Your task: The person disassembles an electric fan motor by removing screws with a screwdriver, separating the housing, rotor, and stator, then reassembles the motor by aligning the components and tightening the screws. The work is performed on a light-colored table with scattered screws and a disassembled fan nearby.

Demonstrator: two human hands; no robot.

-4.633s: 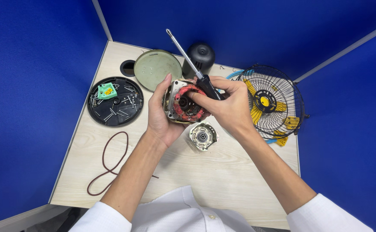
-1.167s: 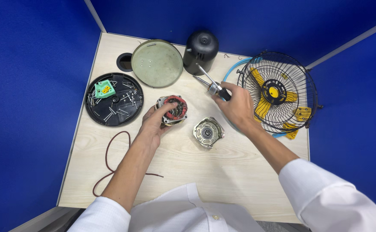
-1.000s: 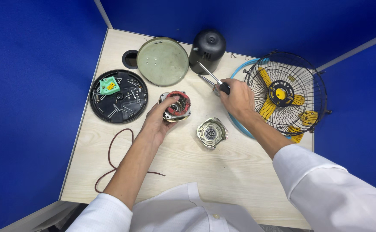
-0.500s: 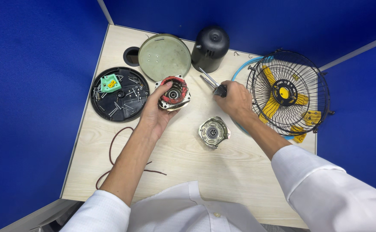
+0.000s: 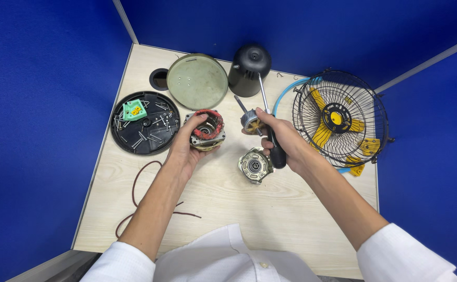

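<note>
Left hand grips red-wound stator; right hand clutches screwdriver — perhaps rotor too.

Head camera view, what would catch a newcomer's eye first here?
Probably the yellow-bladed fan in its black wire cage at the right edge of the table. Next, at the centre, the left hand cups a motor stator with red windings, while the right hand holds a screwdriver and a small rotor.
</note>
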